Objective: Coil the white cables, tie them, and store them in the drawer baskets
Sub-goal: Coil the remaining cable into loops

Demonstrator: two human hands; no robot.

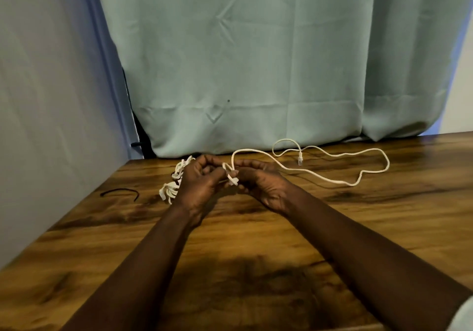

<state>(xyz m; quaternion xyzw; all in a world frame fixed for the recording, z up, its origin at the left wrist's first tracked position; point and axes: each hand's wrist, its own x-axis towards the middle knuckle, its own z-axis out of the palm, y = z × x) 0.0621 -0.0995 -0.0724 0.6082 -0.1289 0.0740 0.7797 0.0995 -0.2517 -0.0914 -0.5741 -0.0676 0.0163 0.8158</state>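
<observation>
A long white cable (332, 181) lies in loose curves on the wooden table (256, 241), its clear plug (300, 160) resting near the back edge. Both hands meet above the table's middle. My left hand (198, 184) and my right hand (258, 184) pinch the cable's near end, where a small loop and folded bit of white cord show between the fingers. Behind my left hand lies a bundle of white coiled cable or ties (174, 184), partly hidden by that hand.
A short black tie (120, 192) lies curved on the table at the left. A grey wall runs along the left edge. A pale green curtain (256, 61) hangs behind the table's back edge. No drawer baskets are in view.
</observation>
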